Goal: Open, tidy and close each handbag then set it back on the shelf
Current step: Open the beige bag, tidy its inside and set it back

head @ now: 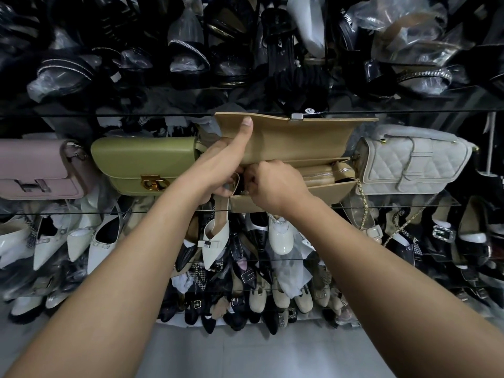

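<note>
Gripping the tan handbag (294,199) at its left end with the left hand (226,165), thumb (246,126) pressed flat against the inside of the raised flap (300,140); done, most likely, to keep the flap up and the mouth wide for the other hand.

Reaching in with the right hand (272,184), fingers curled and tucked into the left part of the opening, knuckles toward the camera. Possibly pinching something inside, but cannot tell whether or what, all hidden behind the fist. Judged mid-tidy: opened, not yet closed.

Showing, right of the fist, a zipped inner pocket (324,173) between two open compartments. Carrying a silver clasp (297,116) on the flap's top edge, meant to come down onto the front at closing.

Sitting at the front edge of the glass shelf (81,212), in the gap between an olive handbag (144,162) on the left and a white quilted handbag (414,162) on the right, close to both. Resting on the glass or lifted just off it: cannot tell.

Hanging past the shelf edge at the right end, a gold chain strap (364,205); hard to say from which bag. Worth tucking in before shutting, if the tan one's, lest caught under the flap.

Further left, a pink handbag (35,170), closed. Above and below, crowded rows of shoes (215,236).
</note>
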